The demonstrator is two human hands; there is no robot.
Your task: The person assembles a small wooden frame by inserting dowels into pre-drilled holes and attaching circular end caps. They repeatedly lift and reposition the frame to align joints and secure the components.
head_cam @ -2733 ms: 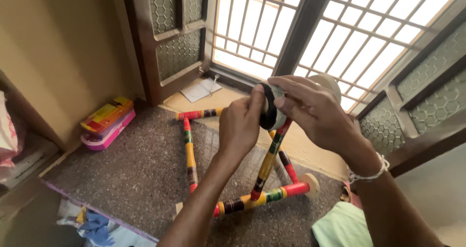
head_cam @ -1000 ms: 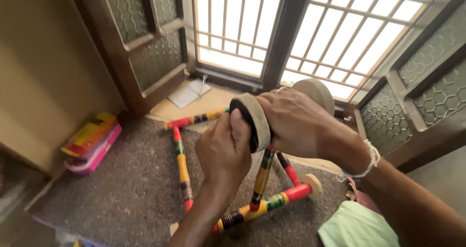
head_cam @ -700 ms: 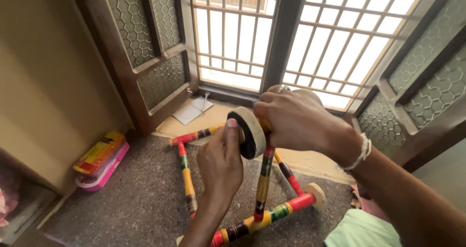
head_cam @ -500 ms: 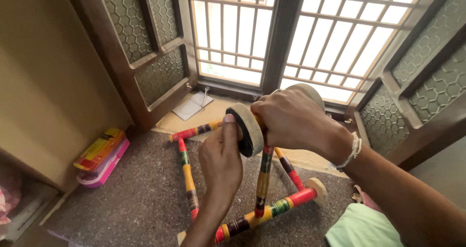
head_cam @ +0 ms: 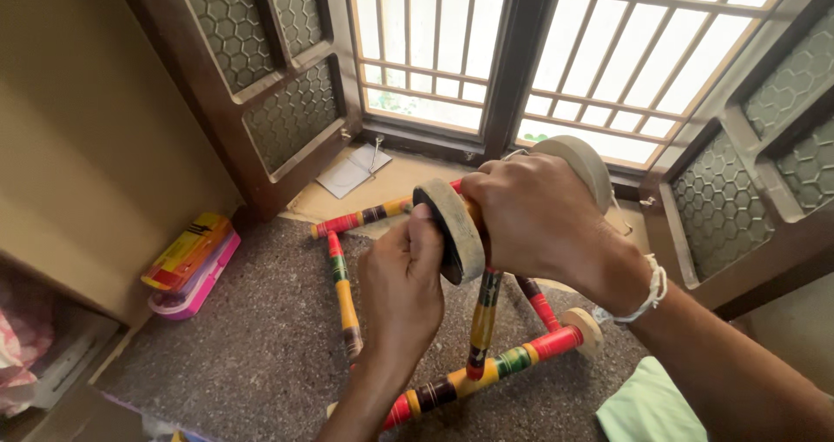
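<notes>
We find the right hand (head_cam: 543, 225) closed over the upper axle of a painted wooden walker frame (head_cam: 482, 320), fingers wrapped fully round it between two pale wooden wheels; the near wheel (head_cam: 452, 229) stands edge-on just left of the knuckles, the far wheel (head_cam: 578, 164) shows behind them; the left hand (head_cam: 408, 281) is loosely curled, its thumb and fingertips pressed against the face and rim of the near wheel, gripping nothing else that we can see; the frame stands on the speckled stone desk (head_cam: 261, 355) below the barred window (head_cam: 521, 59), its striped rods meeting at a small lower wheel (head_cam: 584, 331); a flat yellow and pink box (head_cam: 189, 264) lies well apart at the left, a pale green cloth (head_cam: 647, 412) near the right forearm; we judge the frame light, rigid and lacquer-slick on the rods, with joints that may be loose; the wheel rim and bare axle offer the surest hold
</notes>
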